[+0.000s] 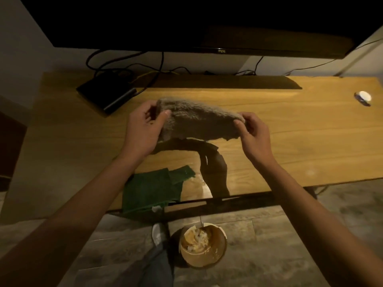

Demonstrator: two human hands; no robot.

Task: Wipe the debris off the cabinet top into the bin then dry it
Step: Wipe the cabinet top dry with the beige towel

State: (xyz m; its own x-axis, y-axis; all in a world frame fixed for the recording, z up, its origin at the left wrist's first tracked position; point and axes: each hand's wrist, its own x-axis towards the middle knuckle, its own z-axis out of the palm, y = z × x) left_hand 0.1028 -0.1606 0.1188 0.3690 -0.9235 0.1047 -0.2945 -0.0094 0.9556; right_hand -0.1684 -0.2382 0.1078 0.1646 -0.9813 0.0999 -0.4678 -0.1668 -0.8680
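Observation:
A fuzzy brown-grey towel (199,121) hangs above the wooden cabinet top (290,129), stretched between both hands. My left hand (143,127) pinches its left end, and my right hand (252,133) pinches its right end. A green cloth (153,189) lies crumpled at the cabinet's front edge, partly hanging over. Beside the green cloth, a wet sheen shows on the wood. On the floor below stands a round tan bin (204,245) with crumpled paper and debris inside.
A black box (105,96) with cables sits at the back left under a large TV (207,23). A small white object (362,98) lies at the far right of the top. My shoe (159,233) is on the grey floor beside the bin.

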